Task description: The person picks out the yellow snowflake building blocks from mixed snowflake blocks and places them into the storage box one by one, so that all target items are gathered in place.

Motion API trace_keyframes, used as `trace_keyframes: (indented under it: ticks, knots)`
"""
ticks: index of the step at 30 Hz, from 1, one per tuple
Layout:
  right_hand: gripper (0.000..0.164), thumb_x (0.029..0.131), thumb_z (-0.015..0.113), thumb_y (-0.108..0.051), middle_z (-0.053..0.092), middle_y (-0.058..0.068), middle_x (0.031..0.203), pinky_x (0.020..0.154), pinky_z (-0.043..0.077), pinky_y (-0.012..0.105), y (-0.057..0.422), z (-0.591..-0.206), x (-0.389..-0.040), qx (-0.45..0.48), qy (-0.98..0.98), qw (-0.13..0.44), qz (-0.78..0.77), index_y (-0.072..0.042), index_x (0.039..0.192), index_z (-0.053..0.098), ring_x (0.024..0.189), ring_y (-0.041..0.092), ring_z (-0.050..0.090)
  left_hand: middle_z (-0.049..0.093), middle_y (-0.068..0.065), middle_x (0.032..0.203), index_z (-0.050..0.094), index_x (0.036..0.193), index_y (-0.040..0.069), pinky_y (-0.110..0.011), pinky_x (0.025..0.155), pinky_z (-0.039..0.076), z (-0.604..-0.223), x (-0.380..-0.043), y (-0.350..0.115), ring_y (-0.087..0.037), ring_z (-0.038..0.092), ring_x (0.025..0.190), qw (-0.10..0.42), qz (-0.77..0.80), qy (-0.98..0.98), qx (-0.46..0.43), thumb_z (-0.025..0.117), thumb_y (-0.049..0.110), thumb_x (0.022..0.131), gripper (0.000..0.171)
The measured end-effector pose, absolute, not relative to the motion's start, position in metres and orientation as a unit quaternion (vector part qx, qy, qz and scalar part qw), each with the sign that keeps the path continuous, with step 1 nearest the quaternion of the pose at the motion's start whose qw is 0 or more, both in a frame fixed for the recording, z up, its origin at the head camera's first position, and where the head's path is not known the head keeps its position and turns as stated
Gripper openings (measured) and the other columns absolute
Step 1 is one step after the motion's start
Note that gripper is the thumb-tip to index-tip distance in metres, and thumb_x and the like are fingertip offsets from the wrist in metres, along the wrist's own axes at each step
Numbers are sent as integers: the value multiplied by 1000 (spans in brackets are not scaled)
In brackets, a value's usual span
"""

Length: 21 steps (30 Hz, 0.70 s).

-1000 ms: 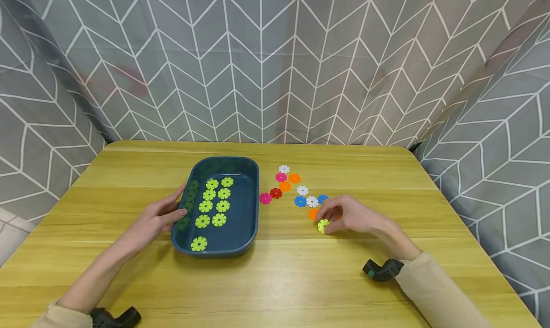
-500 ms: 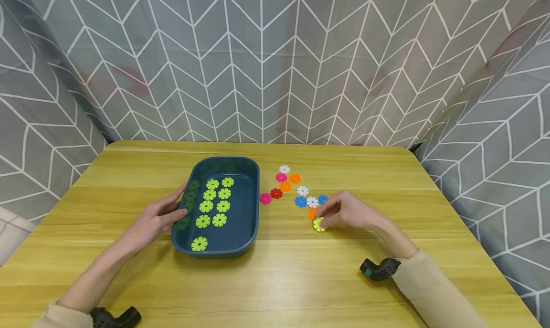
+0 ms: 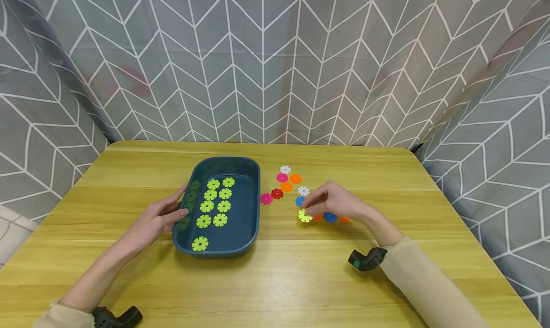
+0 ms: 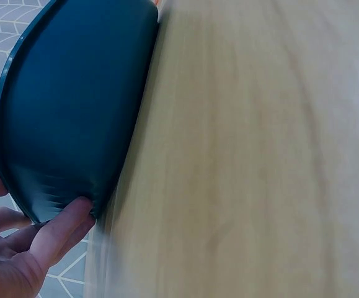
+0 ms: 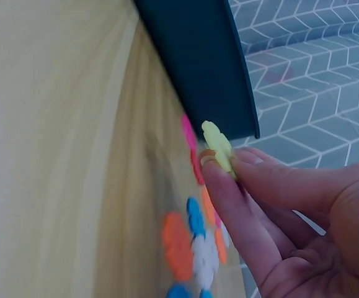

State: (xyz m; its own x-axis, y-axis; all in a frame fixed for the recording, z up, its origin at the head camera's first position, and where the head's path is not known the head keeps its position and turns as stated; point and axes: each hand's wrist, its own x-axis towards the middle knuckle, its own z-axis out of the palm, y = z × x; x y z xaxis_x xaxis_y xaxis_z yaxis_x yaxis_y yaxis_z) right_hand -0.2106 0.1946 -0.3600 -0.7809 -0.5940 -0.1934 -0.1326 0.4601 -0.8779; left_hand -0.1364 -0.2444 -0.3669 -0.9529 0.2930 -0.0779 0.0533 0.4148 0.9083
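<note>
Between thumb and fingertips my right hand [image 3: 337, 201] pinches a yellow-green notched plastic snowflake disc [image 3: 304, 215]. In the right wrist view that disc [image 5: 218, 146] is raised off the wooden table, seen nearly edge-on. My left hand [image 3: 161, 216] grips the left side of a dark blue plastic basin [image 3: 240, 232], thumb over the rim and fingers along the outer wall. The left wrist view shows those fingers [image 4: 61, 233] against the basin's outside. Several yellow-green discs [image 3: 224, 206] lie inside the basin, mostly in two columns.
Right of the basin, pink, red, orange and white discs [image 3: 286, 187] lie on the wooden table [image 3: 275, 280]. More blue and orange discs [image 3: 330, 217] sit partly behind and beneath my right hand. A grey patterned curtain [image 3: 275, 65] hangs along the table's far edge.
My right hand has moved left and slightly away from me, carrying the yellow-green disc up off the table and uncovering blue and orange discs. My left hand and the basin stay in place.
</note>
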Motion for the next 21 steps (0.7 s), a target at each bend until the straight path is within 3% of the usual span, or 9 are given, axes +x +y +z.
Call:
trace_keyframes:
  ticks: [13, 17, 21]
  knots:
    - [22, 93, 71, -13, 74, 8, 110, 93, 55, 49, 147, -339, -220, -229, 793, 245, -509, -7, 114, 76, 96, 33, 72, 32, -37, 153, 12, 161, 14, -37, 86, 59, -367, -138, -243, -47, 53, 127, 111, 537, 830, 107, 47, 20, 106, 66]
    - [24, 93, 70, -7, 72, 12, 111, 92, 57, 45, 129, -336, -224, -249, 768, 249, -534, -1, 115, 74, 94, 32, 73, 33, -36, 153, 12, 162, 14, -33, 85, 59, -367, -138, -243, -46, 54, 126, 116, 545, 823, 110, 47, 20, 106, 66]
    - [24, 94, 69, -9, 74, 9, 110, 92, 57, 41, 112, -333, -226, -264, 766, 252, -529, -4, 117, 74, 95, 34, 72, 34, -36, 153, 12, 162, 14, -32, 84, 59, -367, -137, -245, -44, 55, 126, 119, 551, 819, 109, 48, 20, 106, 66]
